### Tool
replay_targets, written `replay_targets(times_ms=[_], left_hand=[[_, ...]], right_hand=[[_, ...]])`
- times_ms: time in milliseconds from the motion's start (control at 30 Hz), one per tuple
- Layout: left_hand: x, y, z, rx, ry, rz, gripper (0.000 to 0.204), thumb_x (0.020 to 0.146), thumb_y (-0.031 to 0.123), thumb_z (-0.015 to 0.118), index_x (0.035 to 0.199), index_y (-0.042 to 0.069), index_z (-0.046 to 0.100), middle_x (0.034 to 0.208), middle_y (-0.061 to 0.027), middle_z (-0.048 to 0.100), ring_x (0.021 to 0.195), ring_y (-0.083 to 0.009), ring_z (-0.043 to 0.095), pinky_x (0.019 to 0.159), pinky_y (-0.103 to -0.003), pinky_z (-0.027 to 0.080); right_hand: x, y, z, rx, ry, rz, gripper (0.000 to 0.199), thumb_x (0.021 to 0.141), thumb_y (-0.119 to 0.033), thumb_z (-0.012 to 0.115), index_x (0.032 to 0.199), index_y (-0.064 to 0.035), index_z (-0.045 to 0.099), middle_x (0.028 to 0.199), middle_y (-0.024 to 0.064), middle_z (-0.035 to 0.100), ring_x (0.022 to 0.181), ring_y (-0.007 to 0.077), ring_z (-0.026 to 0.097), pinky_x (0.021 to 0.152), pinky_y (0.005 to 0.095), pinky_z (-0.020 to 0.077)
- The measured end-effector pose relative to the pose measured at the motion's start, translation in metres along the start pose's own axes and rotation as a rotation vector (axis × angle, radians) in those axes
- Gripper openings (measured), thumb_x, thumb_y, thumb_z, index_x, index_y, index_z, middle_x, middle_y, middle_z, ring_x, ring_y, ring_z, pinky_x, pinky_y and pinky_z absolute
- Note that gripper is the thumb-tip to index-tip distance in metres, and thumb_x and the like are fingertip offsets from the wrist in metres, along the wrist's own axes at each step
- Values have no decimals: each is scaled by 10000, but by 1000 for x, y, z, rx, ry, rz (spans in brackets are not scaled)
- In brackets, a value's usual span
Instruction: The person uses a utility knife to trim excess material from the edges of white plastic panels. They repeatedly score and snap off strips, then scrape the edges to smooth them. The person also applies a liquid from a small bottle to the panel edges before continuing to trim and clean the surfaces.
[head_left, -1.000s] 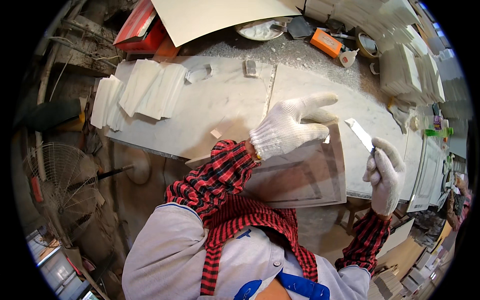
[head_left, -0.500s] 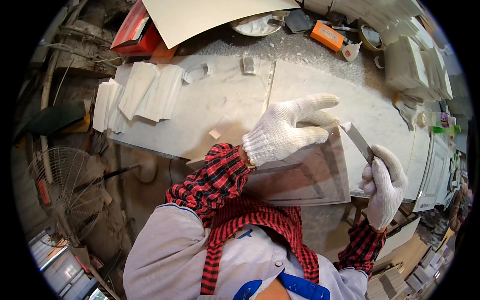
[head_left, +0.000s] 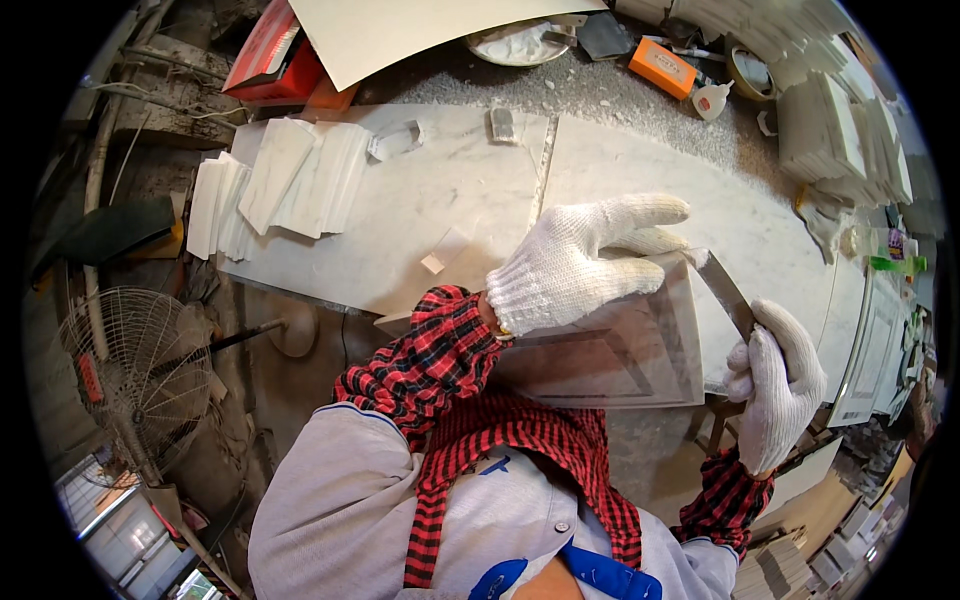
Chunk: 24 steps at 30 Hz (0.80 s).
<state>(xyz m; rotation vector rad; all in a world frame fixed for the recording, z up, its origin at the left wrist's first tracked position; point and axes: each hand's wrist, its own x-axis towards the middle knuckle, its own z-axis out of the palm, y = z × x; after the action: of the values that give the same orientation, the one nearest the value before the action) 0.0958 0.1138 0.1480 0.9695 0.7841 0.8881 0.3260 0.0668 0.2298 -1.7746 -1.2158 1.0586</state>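
Note:
My left hand, in a white knitted glove, rests over the upper edge of a glossy panel with a framed, bevelled pattern. Its index finger is stretched out and the thumb stands apart from the fingers, near the panel's upper right corner. My right hand, gloved the same way, is closed round a flat metal putty knife. The blade points up and left, its tip close to that corner and to my left fingertips. Something pale sits at the tip, too small to make out. The panel leans at the table's near edge, before my red checked apron.
Pale marble slabs cover the worktable. Stacked white tiles lie left, more stacks far right. Behind are a dish of white paste, an orange box and a small white bottle. A caged fan stands left.
The whole view has shifted slightly. The right hand with the putty knife sits a touch lower and further right; the left hand keeps its pose over the panel's edge.

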Motion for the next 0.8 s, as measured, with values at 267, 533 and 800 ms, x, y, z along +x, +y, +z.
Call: replay_targets(times_ms=[267, 533, 800], left_hand=[[-1, 2, 1, 30, -7, 2, 564, 909, -58, 642, 1446, 7, 479, 1279, -182, 657, 1195, -210, 620, 982, -329, 533], [0, 2, 0, 56, -1, -1, 558, 909, -57, 640, 1441, 5, 484, 1280, -175, 657, 1178, -202, 625, 972, -331, 542], [-1, 4, 2, 29, -1, -10, 562, 899, -51, 656, 1434, -1, 492, 1303, -167, 644, 1212, -217, 616, 1012, -330, 521]], right_hand=[[-6, 1, -1, -10, -2, -31, 239, 932, -13, 628, 1157, 27, 696, 718, 102, 685, 497, 70, 542, 461, 203, 399], [-7, 2, -1, -21, 7, -76, 239, 930, -1, 635, 1159, 32, 696, 742, 115, 697, 513, 73, 570, 453, 205, 405], [-9, 0, 1, -90, -3, -135, 238, 927, 13, 632, 1154, 21, 704, 767, 111, 706, 521, 72, 580, 458, 203, 419]])
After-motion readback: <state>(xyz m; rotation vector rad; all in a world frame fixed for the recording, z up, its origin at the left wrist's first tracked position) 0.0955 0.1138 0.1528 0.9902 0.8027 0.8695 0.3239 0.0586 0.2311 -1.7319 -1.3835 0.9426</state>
